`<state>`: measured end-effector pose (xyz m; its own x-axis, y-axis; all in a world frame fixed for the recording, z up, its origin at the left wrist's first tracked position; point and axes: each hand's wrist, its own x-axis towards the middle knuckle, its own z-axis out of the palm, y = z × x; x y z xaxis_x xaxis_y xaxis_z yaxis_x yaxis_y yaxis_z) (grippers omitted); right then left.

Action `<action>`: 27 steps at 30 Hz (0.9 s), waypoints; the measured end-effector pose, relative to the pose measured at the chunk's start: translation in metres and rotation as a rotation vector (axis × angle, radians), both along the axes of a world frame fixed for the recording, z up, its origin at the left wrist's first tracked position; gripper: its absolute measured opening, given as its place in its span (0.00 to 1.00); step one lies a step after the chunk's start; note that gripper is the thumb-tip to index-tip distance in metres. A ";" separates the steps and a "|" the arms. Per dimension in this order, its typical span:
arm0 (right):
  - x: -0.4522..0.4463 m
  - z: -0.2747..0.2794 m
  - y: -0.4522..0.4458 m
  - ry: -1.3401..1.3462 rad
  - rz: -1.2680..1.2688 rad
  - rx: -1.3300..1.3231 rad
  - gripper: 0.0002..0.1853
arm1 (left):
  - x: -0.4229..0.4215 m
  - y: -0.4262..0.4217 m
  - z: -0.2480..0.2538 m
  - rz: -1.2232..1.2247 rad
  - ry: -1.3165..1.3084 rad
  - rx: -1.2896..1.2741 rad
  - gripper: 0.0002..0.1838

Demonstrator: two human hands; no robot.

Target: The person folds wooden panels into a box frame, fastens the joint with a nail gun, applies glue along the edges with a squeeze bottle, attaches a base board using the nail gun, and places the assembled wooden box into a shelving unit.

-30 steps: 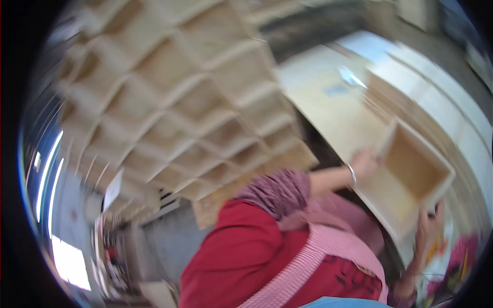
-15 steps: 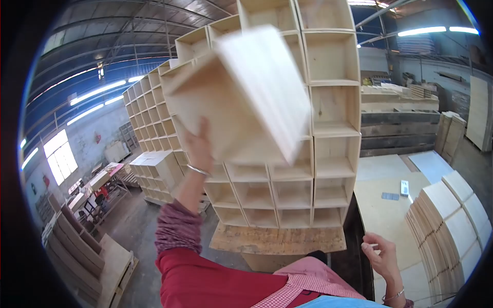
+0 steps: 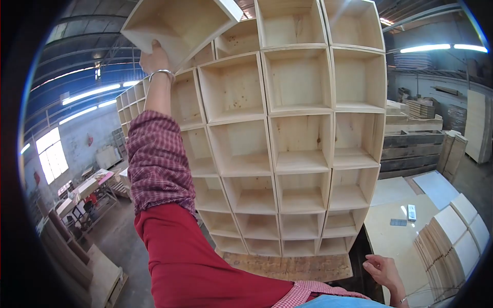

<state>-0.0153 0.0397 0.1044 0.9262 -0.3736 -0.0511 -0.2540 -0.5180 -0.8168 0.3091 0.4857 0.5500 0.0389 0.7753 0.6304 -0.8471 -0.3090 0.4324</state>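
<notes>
High at the upper left, a pale wooden box (image 3: 179, 23) is tilted, its open side towards me. My left hand (image 3: 154, 59) grips the box by its lower wall, thumb on the inside and fingers underneath, out of sight. Behind it rises a tall stack of similar open wooden boxes (image 3: 299, 77) in rows. The raised box is near the top of the stack's left part; whether they touch I cannot tell. At the lower right, my right hand (image 3: 382, 270) is loosely curled beside the worktable, with nothing visible in its fingers.
The stack stands on a worn wooden board (image 3: 303, 266). On the worktable (image 3: 393, 244) at right are stacked wooden panels (image 3: 447, 241), a small white box (image 3: 412, 212) and grey strips (image 3: 398, 222). More boxes and a cluttered bench (image 3: 84, 190) stand to the left.
My left hand has carried the wooden box up and to the left, from in front of the stack to its top. My view has shifted; my right hand stays by the worktable.
</notes>
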 end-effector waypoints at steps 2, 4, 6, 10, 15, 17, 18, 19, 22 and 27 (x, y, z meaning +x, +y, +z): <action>-0.001 0.002 0.002 0.060 -0.056 -0.015 0.19 | 0.020 -0.005 0.009 0.071 0.037 0.030 0.20; -0.001 -0.008 0.000 0.083 -0.067 -0.026 0.19 | 0.035 -0.011 0.016 0.186 0.131 0.098 0.21; 0.003 -0.011 -0.001 0.117 -0.091 -0.008 0.20 | 0.050 -0.017 0.024 0.195 0.168 0.122 0.21; 0.008 -0.016 0.008 0.184 -0.071 -0.027 0.21 | 0.080 -0.023 0.035 0.298 0.255 0.192 0.22; 0.009 -0.014 0.017 0.277 -0.046 0.011 0.21 | 0.095 -0.035 0.039 0.315 0.285 0.347 0.23; 0.011 -0.009 0.020 0.322 -0.048 0.024 0.21 | 0.097 -0.035 0.041 0.404 0.351 0.429 0.23; 0.012 -0.007 0.020 0.373 -0.067 0.036 0.21 | 0.095 -0.037 0.039 0.391 0.377 0.476 0.23; 0.012 -0.005 0.020 0.425 -0.084 0.048 0.22 | 0.092 -0.037 0.037 0.379 0.403 0.523 0.23; 0.014 0.003 0.023 0.469 -0.074 0.060 0.22 | 0.084 -0.029 0.021 0.358 0.530 0.675 0.22; 0.029 -0.006 0.016 0.563 0.001 0.001 0.24 | 0.078 -0.024 0.017 0.364 0.687 0.660 0.22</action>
<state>0.0138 0.0559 0.0980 0.7561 -0.3725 -0.5381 -0.6505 -0.5174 -0.5560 0.3871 0.4613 0.5671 0.3844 0.3182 0.8666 -0.2871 -0.8510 0.4398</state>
